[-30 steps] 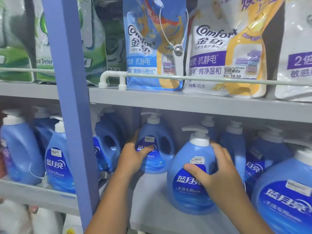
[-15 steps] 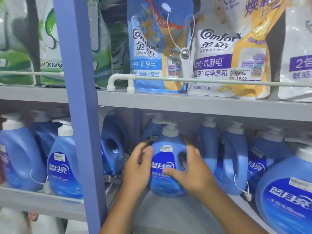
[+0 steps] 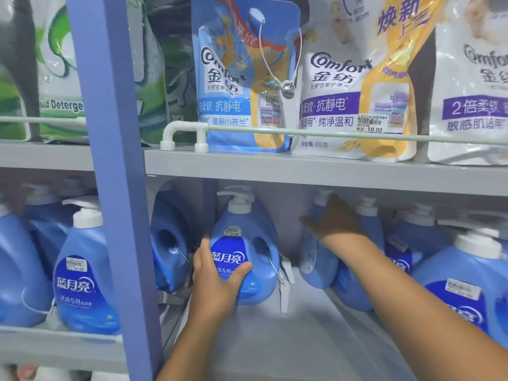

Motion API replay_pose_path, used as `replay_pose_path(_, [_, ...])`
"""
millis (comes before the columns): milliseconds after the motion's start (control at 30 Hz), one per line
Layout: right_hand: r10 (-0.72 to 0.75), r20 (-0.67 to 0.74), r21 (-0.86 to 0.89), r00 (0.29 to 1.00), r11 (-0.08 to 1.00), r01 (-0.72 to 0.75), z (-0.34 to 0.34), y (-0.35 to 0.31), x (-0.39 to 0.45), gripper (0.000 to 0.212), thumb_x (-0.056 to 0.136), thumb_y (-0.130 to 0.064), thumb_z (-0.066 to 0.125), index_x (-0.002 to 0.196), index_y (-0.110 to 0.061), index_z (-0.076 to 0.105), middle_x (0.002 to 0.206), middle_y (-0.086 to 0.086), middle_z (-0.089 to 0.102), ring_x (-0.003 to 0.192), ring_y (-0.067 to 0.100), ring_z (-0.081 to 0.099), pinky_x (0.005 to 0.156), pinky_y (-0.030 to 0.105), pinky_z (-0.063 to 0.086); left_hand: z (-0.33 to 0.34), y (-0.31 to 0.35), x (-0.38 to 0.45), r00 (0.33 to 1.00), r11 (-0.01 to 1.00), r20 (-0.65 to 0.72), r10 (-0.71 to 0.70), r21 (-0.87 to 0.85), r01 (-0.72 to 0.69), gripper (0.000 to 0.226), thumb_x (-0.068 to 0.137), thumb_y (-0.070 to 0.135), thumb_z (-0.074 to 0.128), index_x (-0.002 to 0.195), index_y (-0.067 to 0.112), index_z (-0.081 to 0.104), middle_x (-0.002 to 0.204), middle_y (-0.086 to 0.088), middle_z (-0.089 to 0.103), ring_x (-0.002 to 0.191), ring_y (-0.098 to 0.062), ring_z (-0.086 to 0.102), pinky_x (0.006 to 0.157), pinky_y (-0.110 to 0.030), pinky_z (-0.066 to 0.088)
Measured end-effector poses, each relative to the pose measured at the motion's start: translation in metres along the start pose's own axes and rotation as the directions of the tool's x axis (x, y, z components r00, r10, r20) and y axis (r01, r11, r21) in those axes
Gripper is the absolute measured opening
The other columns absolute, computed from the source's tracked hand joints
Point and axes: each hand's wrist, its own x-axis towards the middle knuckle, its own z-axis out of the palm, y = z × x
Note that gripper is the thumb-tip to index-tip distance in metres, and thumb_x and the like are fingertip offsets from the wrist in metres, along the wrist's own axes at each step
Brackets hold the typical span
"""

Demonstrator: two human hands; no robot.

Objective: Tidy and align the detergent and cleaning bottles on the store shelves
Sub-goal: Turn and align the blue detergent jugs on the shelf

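Saw left hand wrapped on lower left front of blue pump detergent bottle, thumb across label; bottle upright at back of lower shelf. Right hand, fingers spread, reached neighbouring bottle near its pump; grip unclear to me.

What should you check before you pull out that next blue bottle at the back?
1. Left hand grips the front blue pump bottle: ok.
2. That bottle upright, label forward: ok.
3. Right hand on the back blue bottle: touching; grip cannot tell.
4. Back bottle upright: not ok, tilted.
5. Bare shelf in front to set it down: ok.
6. Security tag dangling clear of the path: cannot tell.
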Motion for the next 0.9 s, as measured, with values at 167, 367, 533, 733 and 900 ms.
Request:
replay_pose_path(167, [-0.055, -0.115, -0.164, 0.992, 0.986, 0.035, 0.011, -0.004, 0.009, 0.078, 0.09, -0.047, 0.069, 0.142, -0.003, 0.032, 0.134, 0.02, 0.046, 0.117, 0.039, 0.058, 0.076, 0.036, 0.042, -0.004, -0.008, -0.003, 1.0, 0.998, -0.001, -0.021, -0.057, 0.021, 0.101, 0.077, 0.041, 0.087, 0.155, 0.039, 0.023, 0.138, 0.011, 0.04, 0.113, -0.002, 0.049, 0.084, -0.01, 0.04])
replay_pose_path(367, [-0.124, -0.155, 0.121, 0.98, 0.982, 0.143, -0.007, 0.005, 0.025, 0.047, 0.092, -0.048, 0.07, 0.094, -0.002, 0.064, 0.088, 0.013, 0.07, 0.092, 0.034, 0.065, 0.077, 0.03, 0.043, -0.005, -0.011, -0.005, 1.0, 0.995, -0.004, -0.018, -0.099, 0.018, 0.099, 0.077, 0.039, 0.087, 0.154, 0.043, 0.025, 0.136, 0.012, 0.041, 0.11, 0.014, 0.05, 0.08, -0.006, 0.037])
replay_pose_path(533, [-0.129, 0.356, 0.533, 0.926, 0.842, -0.088, 0.0, 0.02, 0.033, 0.056, 0.085, -0.023, 0.083, 0.131, -0.012, 0.053, 0.112, 0.002, 0.071, 0.104, 0.019, 0.069, 0.088, 0.033, 0.057, -0.005, -0.013, -0.005, 1.0, 0.994, -0.011, -0.006, -0.109, 0.005, 0.098, 0.076, 0.041, 0.087, 0.152, 0.045, 0.027, 0.136, 0.012, 0.043, 0.112, 0.003, 0.052, 0.081, -0.01, 0.037])
replay_pose_path(733, [-0.011, 0.125, 0.163, 0.992, 0.987, -0.01, 0.022, 0.015, 0.038, 0.108, 0.078, -0.052, 0.08, 0.159, -0.012, 0.02, 0.156, 0.011, 0.035, 0.142, 0.034, 0.041, 0.11, 0.043, 0.044, -0.003, -0.015, -0.005, 1.0, 0.996, -0.022, 0.011, -0.092, -0.013, 0.099, 0.076, 0.038, 0.088, 0.153, 0.043, 0.027, 0.138, 0.009, 0.042, 0.115, -0.009, 0.051, 0.086, -0.02, 0.04])
replay_pose_path(900, [-0.012, -0.078, -0.054, 0.997, 0.998, 0.008, 0.043, 0.005, 0.036, 0.108, 0.083, -0.068, 0.07, 0.155, -0.004, 0.021, 0.145, 0.02, 0.033, 0.128, 0.043, 0.046, 0.102, 0.042, 0.043, -0.005, -0.016, -0.006, 1.0, 0.996, -0.002, 0.029, -0.083, -0.029, 0.106, 0.074, 0.033, 0.09, 0.157, 0.039, 0.025, 0.146, 0.012, 0.043, 0.122, -0.009, 0.05, 0.097, -0.028, 0.041])
